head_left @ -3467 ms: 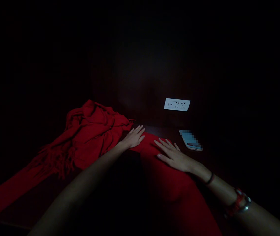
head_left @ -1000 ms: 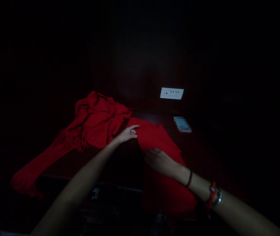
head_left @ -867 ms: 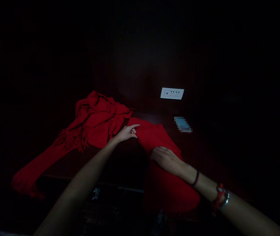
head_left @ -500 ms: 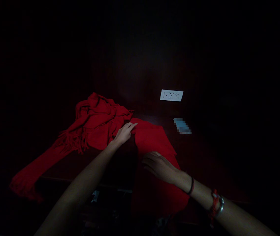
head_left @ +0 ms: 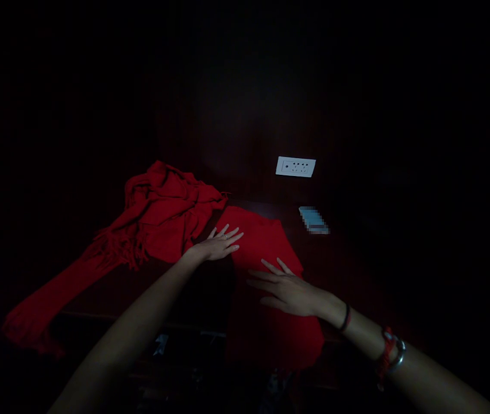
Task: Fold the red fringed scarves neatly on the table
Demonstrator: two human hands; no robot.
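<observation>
A red cloth (head_left: 262, 236), probably part of a scarf, lies spread fairly flat on the dark table and hangs over its front edge. My left hand (head_left: 218, 246), a ring on one finger, rests at the cloth's left edge with fingers spread. On the middle of the cloth lies my right hand (head_left: 285, 290), palm down, its fingers fanned out. To the left sits a crumpled red fringed scarf (head_left: 167, 213), one fringed end trailing over the table edge. Whether the two red pieces join is not clear.
A white wall socket (head_left: 295, 167) is set in the dark wall behind the table. Right of the cloth lies a pale blue, pixelated flat object (head_left: 313, 220). Dim items, too dark to name, show below the table's front edge (head_left: 93, 315).
My left hand has moved slightly nearer and spread its fingers over the cloth. The right hand's fingers have opened out flat. The fold along the cloth's right side looks smoother.
</observation>
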